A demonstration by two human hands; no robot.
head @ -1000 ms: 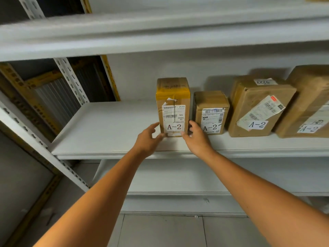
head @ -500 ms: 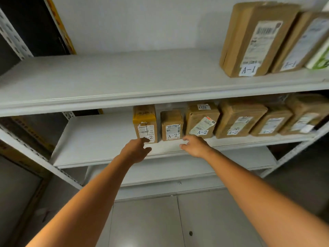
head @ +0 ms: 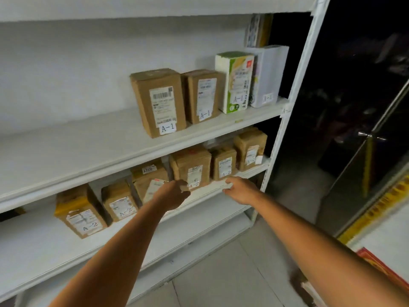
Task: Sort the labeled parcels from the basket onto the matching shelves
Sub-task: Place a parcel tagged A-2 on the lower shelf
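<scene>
A brown parcel with yellow tape marked A-2 (head: 80,212) stands at the left end of a row of several A-2 parcels on the lower shelf (head: 33,247). Above, the upper shelf (head: 66,147) carries brown boxes marked A-1 (head: 158,103), a green-and-white pack (head: 235,82) and a white parcel (head: 269,75). My left hand (head: 172,193) hovers in front of the A-2 row with fingers loosely curled and nothing in it. My right hand (head: 240,189) is open, fingers at the lower shelf's front edge, holding nothing. The basket is out of view.
A white upright post (head: 294,89) ends the rack on the right. Beyond it lie a dark area and a glass door with a metal handle (head: 371,136). A red-edged object (head: 380,267) sits at the lower right. Grey tile floor (head: 221,280) lies below.
Both hands let go of the yellow-taped A-2 parcel and drew back from the shelf. The view swung right, so that parcel now sits far to the left.
</scene>
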